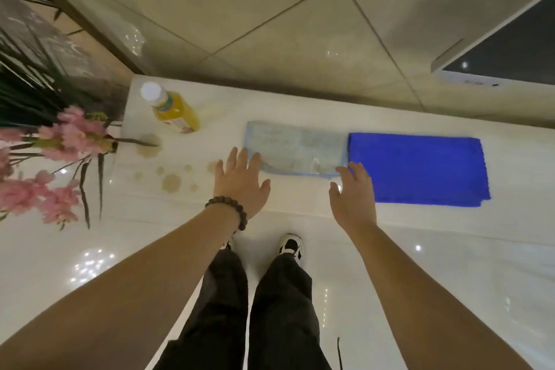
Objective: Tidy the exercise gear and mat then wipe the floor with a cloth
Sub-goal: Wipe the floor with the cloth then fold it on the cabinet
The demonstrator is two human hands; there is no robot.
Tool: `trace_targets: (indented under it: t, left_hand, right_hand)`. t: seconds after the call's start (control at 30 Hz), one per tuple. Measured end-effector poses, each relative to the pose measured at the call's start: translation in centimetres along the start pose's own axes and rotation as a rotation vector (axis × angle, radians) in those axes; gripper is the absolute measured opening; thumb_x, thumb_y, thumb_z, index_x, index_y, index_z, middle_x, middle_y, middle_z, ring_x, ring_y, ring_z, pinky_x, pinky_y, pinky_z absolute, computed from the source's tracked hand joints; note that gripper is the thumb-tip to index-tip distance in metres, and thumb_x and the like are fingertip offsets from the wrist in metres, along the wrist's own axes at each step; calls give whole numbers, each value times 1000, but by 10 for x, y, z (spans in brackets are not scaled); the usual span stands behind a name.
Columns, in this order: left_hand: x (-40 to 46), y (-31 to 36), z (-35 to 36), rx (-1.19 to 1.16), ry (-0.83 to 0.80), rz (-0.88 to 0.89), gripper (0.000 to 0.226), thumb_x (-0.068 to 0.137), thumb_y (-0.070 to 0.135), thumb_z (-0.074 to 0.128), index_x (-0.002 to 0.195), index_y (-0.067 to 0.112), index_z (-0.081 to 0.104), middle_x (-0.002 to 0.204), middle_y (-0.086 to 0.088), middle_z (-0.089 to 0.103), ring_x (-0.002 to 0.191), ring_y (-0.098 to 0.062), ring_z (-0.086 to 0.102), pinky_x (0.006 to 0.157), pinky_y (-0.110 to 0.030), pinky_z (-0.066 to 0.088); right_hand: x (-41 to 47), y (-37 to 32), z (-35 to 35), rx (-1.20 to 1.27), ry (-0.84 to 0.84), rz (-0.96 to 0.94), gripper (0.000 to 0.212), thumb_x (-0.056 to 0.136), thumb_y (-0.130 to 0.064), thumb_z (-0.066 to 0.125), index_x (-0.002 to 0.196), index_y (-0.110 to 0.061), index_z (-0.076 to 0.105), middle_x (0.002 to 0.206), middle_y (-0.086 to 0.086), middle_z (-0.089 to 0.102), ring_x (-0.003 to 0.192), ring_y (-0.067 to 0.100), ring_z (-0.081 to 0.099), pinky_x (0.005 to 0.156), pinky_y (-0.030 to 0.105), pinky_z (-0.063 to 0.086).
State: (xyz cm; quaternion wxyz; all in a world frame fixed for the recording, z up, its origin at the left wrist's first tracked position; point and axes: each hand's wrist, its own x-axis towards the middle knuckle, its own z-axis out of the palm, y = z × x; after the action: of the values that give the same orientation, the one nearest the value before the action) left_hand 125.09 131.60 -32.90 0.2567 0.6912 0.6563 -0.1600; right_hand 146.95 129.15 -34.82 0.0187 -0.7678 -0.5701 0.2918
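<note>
A person reaches both hands, fingers spread and holding nothing, toward a pale blue cloth (295, 147) lying flat on a glossy white ledge (510, 159), just beside a bright blue cloth (420, 168). The left hand (241, 180) hovers at its near-left corner, the right hand (353, 189) at its near-right corner. Soft, light and limp, it looks easiest pinched at those corners; brown spill spots (171, 182) and a juice bottle (171, 109) sit to the left.

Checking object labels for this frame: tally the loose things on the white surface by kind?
Cloths: 2, a pale blue cloth and a dark blue cloth
Bottles: 1, a bottle of yellow liquid with a white cap
Pink flower arrangements: 1
Total: 4
</note>
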Motion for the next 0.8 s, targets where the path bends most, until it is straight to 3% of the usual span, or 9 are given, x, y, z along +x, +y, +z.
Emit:
trace_targets:
  t: [0.17,0.3,0.4,0.63,0.8]
  left_hand:
    - [74,-17,45,37,48,42,71,97,47,35,153,21,-1,160,-8,-5,147,-26,-7,119,-48,7]
    - [122,-35,77,-17,80,35,72,98,49,32,152,20,-4,160,-9,-11,147,-27,-10,119,-49,4]
    - [142,-38,95,-31,112,19,71,98,49,31,152,18,-3,160,-12,-8,147,-28,-7,119,-46,5]
    - [137,-28,102,-167,290,33,59,93,32,56,144,11,36,145,-20,32,132,-37,27,108,-48,28]
    - [134,-25,99,-275,290,8,50,91,23,60,136,10,44,134,-21,37,119,-38,33,101,-48,39]
  right_hand:
    - [58,10,51,30,31,19,41,96,-20,47,137,-16,42,150,11,28,139,27,22,109,42,33]
    - [90,20,78,5,60,16,43,97,-25,45,138,-19,38,148,9,27,132,28,27,94,42,43]
    - [109,27,93,-19,124,35,42,94,-31,51,134,-21,44,140,9,34,124,28,30,95,41,41]
    - [115,22,102,-88,234,59,38,89,-25,59,126,-19,53,132,13,43,116,31,39,93,40,38]
    - [124,18,89,-184,164,32,37,87,-28,58,122,-17,53,130,11,41,115,31,37,90,41,36]
